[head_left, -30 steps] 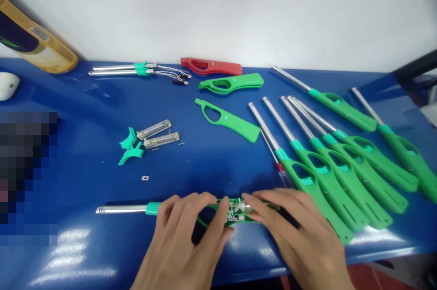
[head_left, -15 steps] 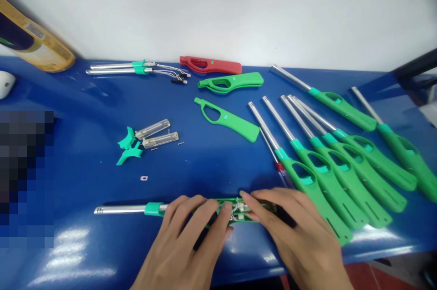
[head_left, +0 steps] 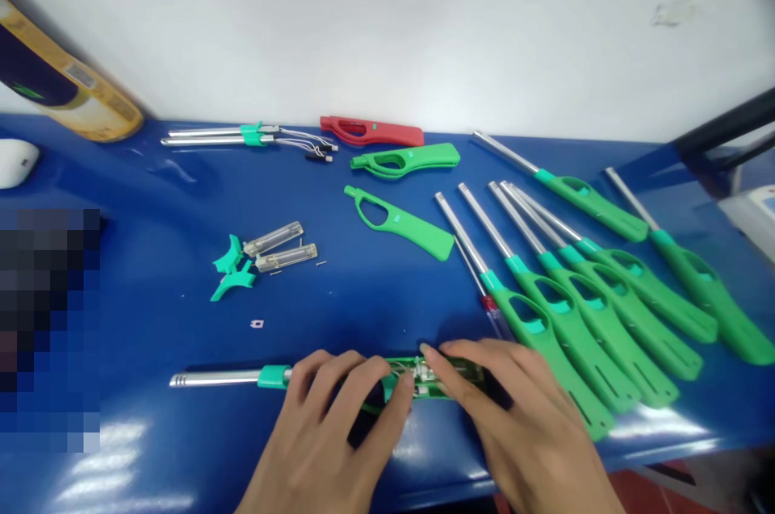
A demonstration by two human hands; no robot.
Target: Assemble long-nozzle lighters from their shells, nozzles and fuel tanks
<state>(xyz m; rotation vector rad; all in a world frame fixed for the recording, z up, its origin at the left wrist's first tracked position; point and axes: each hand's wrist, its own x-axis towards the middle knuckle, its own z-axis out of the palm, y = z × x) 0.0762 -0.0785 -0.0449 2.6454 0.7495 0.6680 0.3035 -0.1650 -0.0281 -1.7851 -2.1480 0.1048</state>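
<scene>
An opened green lighter (head_left: 274, 375) lies crosswise at the table's front, its metal tube pointing left and wires and a clear tank showing inside the handle. My left hand (head_left: 339, 417) is closed over the handle's left part, thumb and fingertips on the inner parts. My right hand (head_left: 521, 409) grips its right end, with thumb and index finger at the clear tank. Behind lie two clear tanks (head_left: 286, 257), teal triggers (head_left: 233, 280), a small white piece (head_left: 257, 323) and a green handle shell (head_left: 403, 223). The handle's underside is hidden by my fingers.
Several finished-looking green lighters (head_left: 545, 304) fan out on the right of the blue table (head_left: 151, 272), beside a red-collared screwdriver (head_left: 490, 304). Along the wall are metal tubes with wires (head_left: 211, 135), a red shell (head_left: 375, 131), green shells (head_left: 412, 159) and a yellow bottle (head_left: 90, 98).
The camera view has shifted slightly, so the table things appear a little lower. Both hands stay on the opened lighter, with only small finger movements at the inner parts.
</scene>
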